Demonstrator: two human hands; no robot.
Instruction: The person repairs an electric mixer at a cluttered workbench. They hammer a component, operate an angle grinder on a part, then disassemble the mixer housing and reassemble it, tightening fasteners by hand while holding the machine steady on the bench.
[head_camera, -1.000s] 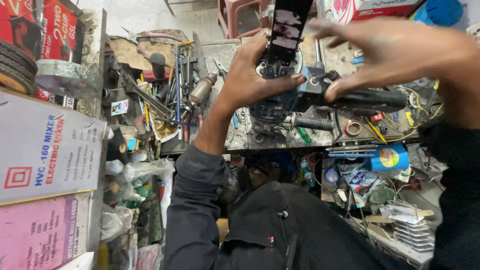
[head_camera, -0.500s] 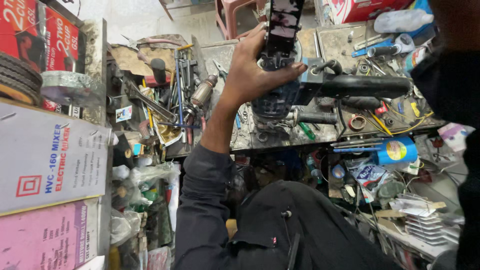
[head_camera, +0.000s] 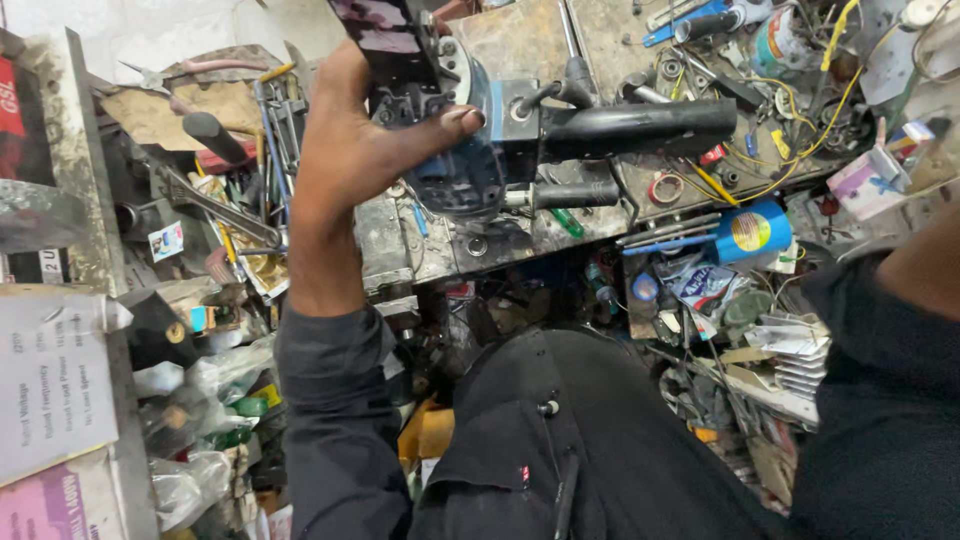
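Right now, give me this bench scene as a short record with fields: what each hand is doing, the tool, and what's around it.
Left hand: gripping the power tool from its left side, thumb laid across the body
Right hand: out of view; only a dark-sleeved forearm shows at the right edge
Power tool: blue-and-black body with a black side handle pointing right
Workbench: worn metal top, crowded with parts
Nearby: blue can lying on its side, yellow wires, hand tools on the left

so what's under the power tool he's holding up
Under the power tool, gripped by the left hand, lies the cluttered metal workbench: a black handle, a green screwdriver. The surface directly beneath is covered.
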